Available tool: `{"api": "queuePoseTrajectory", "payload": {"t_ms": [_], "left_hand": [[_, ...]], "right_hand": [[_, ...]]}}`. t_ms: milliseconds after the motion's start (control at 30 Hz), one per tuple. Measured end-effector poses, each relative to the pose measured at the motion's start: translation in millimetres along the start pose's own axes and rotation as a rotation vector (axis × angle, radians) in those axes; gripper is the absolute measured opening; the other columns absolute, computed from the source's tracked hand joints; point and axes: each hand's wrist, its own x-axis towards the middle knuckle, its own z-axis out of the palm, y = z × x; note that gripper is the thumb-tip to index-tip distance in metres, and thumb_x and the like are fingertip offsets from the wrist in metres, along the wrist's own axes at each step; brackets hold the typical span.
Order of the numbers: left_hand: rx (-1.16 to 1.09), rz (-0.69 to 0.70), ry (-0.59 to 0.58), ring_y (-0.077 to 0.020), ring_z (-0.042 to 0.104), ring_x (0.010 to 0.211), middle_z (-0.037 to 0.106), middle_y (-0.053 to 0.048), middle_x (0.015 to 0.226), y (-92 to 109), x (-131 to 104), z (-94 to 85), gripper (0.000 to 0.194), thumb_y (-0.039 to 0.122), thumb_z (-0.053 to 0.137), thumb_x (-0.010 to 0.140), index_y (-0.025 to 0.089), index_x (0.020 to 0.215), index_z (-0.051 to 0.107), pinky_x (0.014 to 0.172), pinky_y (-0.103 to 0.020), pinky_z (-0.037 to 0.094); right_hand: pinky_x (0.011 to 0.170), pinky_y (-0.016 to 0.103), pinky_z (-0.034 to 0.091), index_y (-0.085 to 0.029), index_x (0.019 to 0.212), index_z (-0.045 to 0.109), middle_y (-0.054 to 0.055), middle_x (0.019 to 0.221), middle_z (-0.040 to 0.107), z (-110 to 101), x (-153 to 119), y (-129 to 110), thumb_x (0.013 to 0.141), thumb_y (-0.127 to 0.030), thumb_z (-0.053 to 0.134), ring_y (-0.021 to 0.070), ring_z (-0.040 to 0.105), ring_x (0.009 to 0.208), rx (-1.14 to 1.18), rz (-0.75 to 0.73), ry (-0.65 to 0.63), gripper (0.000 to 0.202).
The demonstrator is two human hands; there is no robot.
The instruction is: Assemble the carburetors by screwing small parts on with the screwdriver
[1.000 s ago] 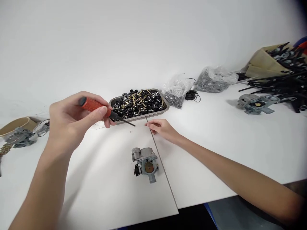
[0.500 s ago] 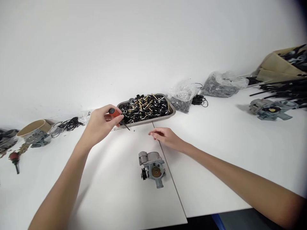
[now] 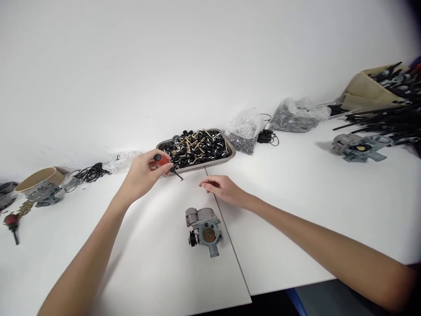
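Note:
My left hand (image 3: 144,173) is wrapped round the red-orange handle of a screwdriver (image 3: 162,160), close to the front left of a metal tray. Its dark shaft slants down to the right, and a tiny dark piece shows at its tip, too small to name. My right hand (image 3: 223,188) hovers low at the table seam, its fingers curled in toward the thumb. What they hold, if anything, is hidden. Nearer to me, below both hands, a grey metal carburetor (image 3: 205,230) with a brass-coloured round plate sits on the white table, touched by neither hand.
Small black and brass parts fill the metal tray (image 3: 231,152). Right of it are plastic bags of small parts (image 3: 243,138) and another carburetor (image 3: 362,147). At left lie a beige bowl (image 3: 54,176), black cords (image 3: 94,172) and a red-handled screwdriver (image 3: 12,221).
The screwdriver tip has moved slightly right and down to the small dark piece on the table. The whole view has shifted a little; my right hand keeps its pose and the carburetor stays put.

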Motion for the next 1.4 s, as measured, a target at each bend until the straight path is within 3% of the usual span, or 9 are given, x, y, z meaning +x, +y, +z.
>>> {"api": "queuePoseTrajectory", "payload": {"t_ms": [233, 367, 567, 867, 1400], "left_hand": [[0.002, 0.010, 0.010, -0.0143, 0.067, 0.066, 0.067, -0.001, 0.076, 7, -4, -2.6, 0.014, 0.031, 0.067, 0.082, 0.019, 0.089, 0.064, 0.066, -0.026, 0.054], [-0.008, 0.046, 0.047, -0.0142, 0.067, 0.068, 0.067, -0.001, 0.077, 16, -10, -3.5, 0.013, 0.030, 0.068, 0.082, 0.020, 0.089, 0.065, 0.068, -0.026, 0.055], [-0.127, 0.097, 0.035, -0.0173, 0.068, 0.071, 0.068, -0.003, 0.079, 27, -20, -3.2, 0.015, 0.030, 0.071, 0.080, 0.020, 0.091, 0.068, 0.069, -0.030, 0.058], [-0.212, 0.104, 0.004, -0.0179, 0.068, 0.072, 0.068, -0.005, 0.082, 47, -32, -2.1, 0.014, 0.025, 0.072, 0.080, 0.018, 0.091, 0.068, 0.071, -0.032, 0.057], [-0.197, 0.101, -0.024, -0.0182, 0.068, 0.072, 0.069, -0.005, 0.084, 48, -33, -1.6, 0.016, 0.028, 0.071, 0.080, 0.018, 0.092, 0.067, 0.071, -0.034, 0.058]], "right_hand": [[0.066, 0.030, 0.042, -0.016, 0.098, 0.069, 0.004, 0.081, 0.065, 0, 1, 0, 0.091, -0.037, 0.051, 0.0169, 0.058, 0.074, 0.007, -0.007, -0.005, 0.028], [0.064, 0.029, 0.042, -0.016, 0.099, 0.068, 0.004, 0.080, 0.062, 4, 0, -2, 0.088, -0.033, 0.057, 0.0154, 0.054, 0.069, 0.004, -0.034, 0.061, 0.023], [0.075, 0.031, 0.046, -0.021, 0.105, 0.068, 0.005, 0.099, 0.057, 9, -2, -3, 0.080, -0.031, 0.071, 0.0175, 0.055, 0.086, -0.044, -0.087, 0.174, 0.028], [0.071, 0.029, 0.045, -0.024, 0.095, 0.074, 0.004, 0.099, 0.056, 8, 2, 5, 0.075, -0.042, 0.078, 0.0162, 0.053, 0.082, 0.073, -0.073, 0.148, 0.027], [0.067, 0.029, 0.043, -0.019, 0.082, 0.075, 0.005, 0.094, 0.063, 7, 5, 4, 0.073, -0.044, 0.078, 0.0152, 0.054, 0.076, 0.150, -0.104, 0.121, 0.027]]}}
